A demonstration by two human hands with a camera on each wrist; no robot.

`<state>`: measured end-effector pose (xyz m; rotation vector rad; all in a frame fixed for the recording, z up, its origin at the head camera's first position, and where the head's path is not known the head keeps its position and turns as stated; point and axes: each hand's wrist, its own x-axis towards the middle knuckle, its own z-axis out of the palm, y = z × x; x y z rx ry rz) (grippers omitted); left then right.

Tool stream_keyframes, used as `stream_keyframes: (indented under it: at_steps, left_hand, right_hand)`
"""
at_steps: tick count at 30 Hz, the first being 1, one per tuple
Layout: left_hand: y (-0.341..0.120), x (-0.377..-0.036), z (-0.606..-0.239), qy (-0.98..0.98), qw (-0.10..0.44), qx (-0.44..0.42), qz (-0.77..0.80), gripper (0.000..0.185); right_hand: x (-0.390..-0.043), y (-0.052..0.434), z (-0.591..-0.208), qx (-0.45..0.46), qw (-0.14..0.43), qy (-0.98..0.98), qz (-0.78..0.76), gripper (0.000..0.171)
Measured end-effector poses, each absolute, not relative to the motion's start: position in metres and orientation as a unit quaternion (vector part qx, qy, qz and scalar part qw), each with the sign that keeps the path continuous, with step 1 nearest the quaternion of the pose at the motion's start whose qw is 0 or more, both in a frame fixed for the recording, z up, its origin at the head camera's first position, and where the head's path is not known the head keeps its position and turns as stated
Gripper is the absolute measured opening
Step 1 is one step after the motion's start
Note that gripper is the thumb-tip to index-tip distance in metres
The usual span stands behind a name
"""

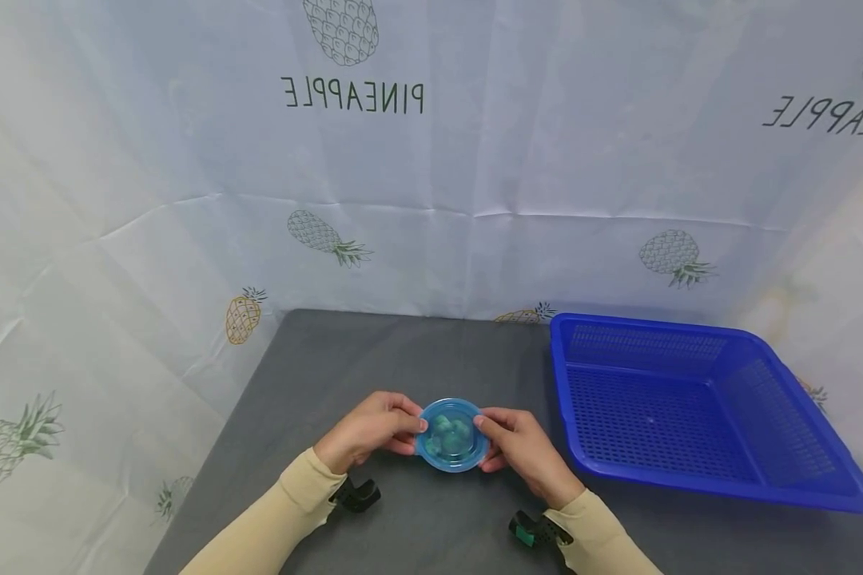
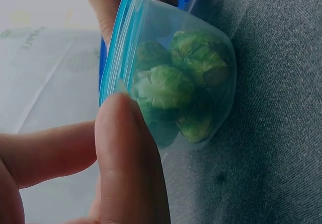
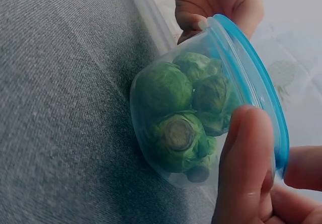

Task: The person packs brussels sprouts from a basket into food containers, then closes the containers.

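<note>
Small round clear-plastic tub (image 1: pixel 451 436) with a blue snap-on lid (image 3: pixel 261 78), packed with green Brussels sprouts (image 3: pixel 173 116), sits on the grey felt-covered table (image 1: pixel 374 359) near its front edge, held between my two hands. My left hand (image 1: pixel 369 429) pinches the tub's left side, thumb (image 2: pixel 132 158) curled against the clear wall just under the lid's rim and fingers over the top. My right hand (image 1: pixel 521 448) mirrors it on the opposite side, thumb (image 3: pixel 246 163) pressed to the wall, fingertips on the lid's edge. Both hands are clamped on the tub, neither loose. From the wrist views the lid looks seated all round, no gap showing, and the tub's base rests on the felt. A deep blue perforated plastic basket (image 1: pixel 697 399) stands well apart to the right, nothing visible inside it. I judge the step in hand to be the grip on the lidded tub, lid still on. Whichever move follows, lifting the tub or prying the lid, calls for an even squeeze from both sides so the thin wall does not buckle and the rim does not pop unevenly.
</note>
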<state>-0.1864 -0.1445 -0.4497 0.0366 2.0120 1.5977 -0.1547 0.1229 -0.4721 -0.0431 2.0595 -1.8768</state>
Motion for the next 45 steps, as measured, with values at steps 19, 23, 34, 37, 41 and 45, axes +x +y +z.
stream_keyframes:
  at_steps: [19, 23, 34, 37, 41, 45]
  left_hand:
    - [-0.138, -0.182, -0.453, 0.772, 0.266, 0.018, 0.577, 0.023]
    - [-0.14, -0.182, -0.454, 0.774, 0.266, 0.02, 0.574, 0.023]
    - [-0.15, -0.184, -0.454, 0.783, 0.259, 0.038, 0.564, 0.025]
    - [-0.15, -0.184, -0.454, 0.783, 0.261, 0.037, 0.564, 0.025]
    - [-0.148, -0.184, -0.452, 0.783, 0.262, 0.044, 0.563, 0.025]
    - [-0.144, -0.184, -0.452, 0.782, 0.258, 0.054, 0.565, 0.025]
  right_hand:
    - [-0.155, 0.118, -0.475, 0.06, 0.156, 0.709, -0.686, 0.039]
    - [-0.153, 0.115, -0.478, 0.053, 0.148, 0.705, -0.692, 0.041]
    - [-0.154, 0.119, -0.472, -0.015, 0.201, 0.706, -0.679, 0.05]
    - [-0.154, 0.12, -0.47, -0.027, 0.215, 0.704, -0.676, 0.055]
    - [-0.154, 0.12, -0.469, -0.027, 0.203, 0.718, -0.665, 0.056]
    - [-0.154, 0.121, -0.47, -0.023, 0.176, 0.741, -0.648, 0.054]
